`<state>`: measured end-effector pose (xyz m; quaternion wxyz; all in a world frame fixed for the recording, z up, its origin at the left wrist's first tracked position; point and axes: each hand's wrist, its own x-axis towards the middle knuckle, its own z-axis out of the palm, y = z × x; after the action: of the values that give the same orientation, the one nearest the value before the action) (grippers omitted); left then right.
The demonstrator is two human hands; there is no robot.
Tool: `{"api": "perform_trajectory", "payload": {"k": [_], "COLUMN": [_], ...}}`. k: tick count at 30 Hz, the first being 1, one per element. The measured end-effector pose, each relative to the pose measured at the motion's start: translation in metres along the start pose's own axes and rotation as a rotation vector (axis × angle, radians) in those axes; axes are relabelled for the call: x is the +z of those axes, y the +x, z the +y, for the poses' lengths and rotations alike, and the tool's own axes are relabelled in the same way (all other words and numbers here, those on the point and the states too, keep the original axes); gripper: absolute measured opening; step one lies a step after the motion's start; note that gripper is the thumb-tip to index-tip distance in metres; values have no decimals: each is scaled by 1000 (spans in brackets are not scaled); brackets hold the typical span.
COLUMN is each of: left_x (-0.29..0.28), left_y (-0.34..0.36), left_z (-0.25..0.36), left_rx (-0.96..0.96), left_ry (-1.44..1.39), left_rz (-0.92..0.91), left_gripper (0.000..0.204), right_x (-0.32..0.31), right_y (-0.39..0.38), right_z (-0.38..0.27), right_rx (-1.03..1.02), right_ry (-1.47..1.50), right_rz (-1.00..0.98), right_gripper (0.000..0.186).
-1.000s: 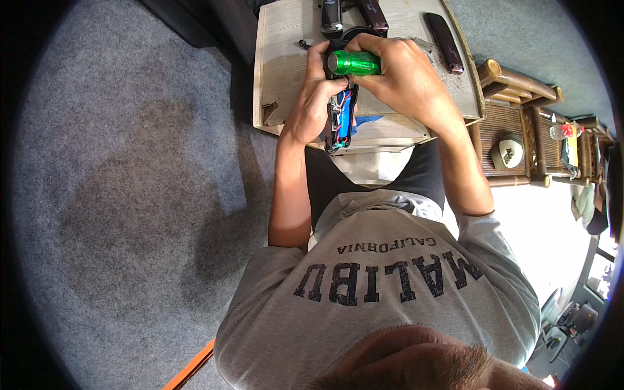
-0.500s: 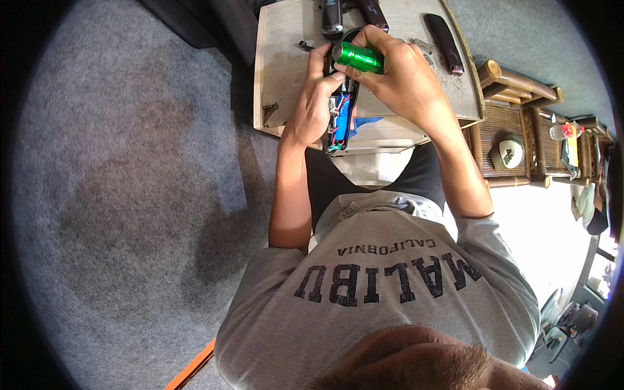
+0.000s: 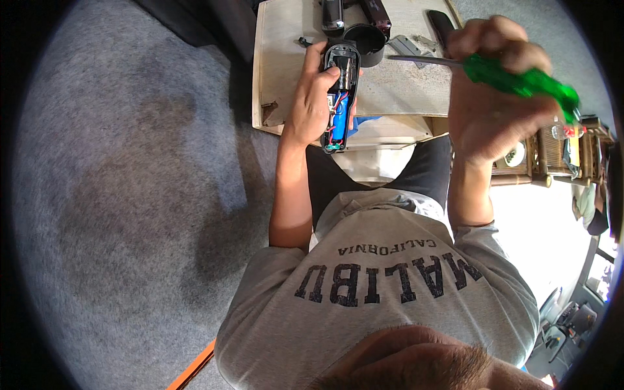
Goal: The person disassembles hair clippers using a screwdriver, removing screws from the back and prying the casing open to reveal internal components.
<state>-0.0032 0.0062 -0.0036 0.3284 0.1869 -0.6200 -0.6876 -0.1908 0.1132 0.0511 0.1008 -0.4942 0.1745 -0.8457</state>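
My left hand [image 3: 307, 104] is wrapped round an opened hair clipper [image 3: 348, 107] above the near edge of the table, its thumb on the inner part. Inside the black shell a dark motor sits at the far end and a blue battery cell [image 3: 341, 120] nearer me, with red wires and a small green board at the near tip. My right hand [image 3: 481, 114], raised to the right and slightly blurred, grips a screwdriver [image 3: 510, 84] by its translucent green handle. The metal shaft points left, apart from the clipper.
On the wooden table [image 3: 279, 65] stands a black round cup [image 3: 372, 49] beside the clipper, with a grey metal plate [image 3: 406, 47] near it. Several dark clipper bodies [image 3: 333, 16] lie at the far side. Bamboo furniture [image 3: 543, 153] holding a bottle stands to the right.
My right hand has lifted the screwdriver off the clipper and swung it up and to the right. The motor end now shows uncovered. My left hand keeps its hold.
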Motion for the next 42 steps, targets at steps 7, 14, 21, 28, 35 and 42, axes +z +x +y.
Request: {"api": "perform_trajectory", "payload": {"k": [7, 14, 21, 28, 35, 42], "left_x": [2, 0, 1, -4, -1, -2], "left_y": [-1, -2, -2, -4, -5, -4], "left_z": [3, 1, 3, -1, 3, 2], "left_rx": [1, -1, 4, -30, -42, -23], "left_ry": [37, 52, 47, 59, 74, 93], "left_rz": [16, 41, 27, 29, 60, 38], "left_gripper": [41, 42, 45, 46, 43, 42], "right_x": [-15, -7, -12, 0, 2, 6], "right_y": [-33, -40, -44, -57, -61, -62], "right_z": [4, 1, -7, 3, 6, 11], "right_rx": [59, -99, 204, 10, -3, 1], "right_ry": [72, 3, 377, -250, -345, -254], "right_rz": [-84, 146, 35, 62, -12, -35], "right_gripper": [73, 75, 71, 55, 60, 61]}}
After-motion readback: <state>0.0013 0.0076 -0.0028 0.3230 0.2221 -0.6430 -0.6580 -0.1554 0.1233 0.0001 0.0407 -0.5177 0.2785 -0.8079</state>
